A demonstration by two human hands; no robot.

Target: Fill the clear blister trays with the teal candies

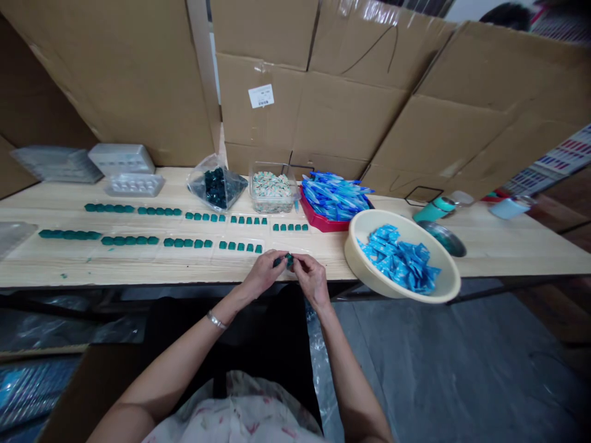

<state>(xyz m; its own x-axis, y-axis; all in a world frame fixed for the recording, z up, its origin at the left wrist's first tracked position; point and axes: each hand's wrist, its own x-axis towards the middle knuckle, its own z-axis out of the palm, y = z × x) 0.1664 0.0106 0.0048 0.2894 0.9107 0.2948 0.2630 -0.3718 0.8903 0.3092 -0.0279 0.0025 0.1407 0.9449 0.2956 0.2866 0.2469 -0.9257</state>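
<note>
At the table's front edge, my left hand (264,272) and my right hand (312,280) meet with their fingertips closed around a small dark green piece (289,260). The fingers partly cover it, and its exact kind cannot be made out. Left of my hands, two rows of small green blocks sit in clear plastic trays. The nearest group of green blocks (241,247) is just beyond my left hand. Another short group of green blocks (290,227) lies behind my fingers. Farther back, an open clear bag (234,184) holds dark green pieces.
Behind my hands stand a clear box (272,204) of small pale pieces and a red tray (318,221) heaped with blue slim packs. A cream basin (357,257) of blue packets overhangs the front edge at right. Cardboard sheets (341,117) wall the back. Stacked clear trays (122,160) stand at left.
</note>
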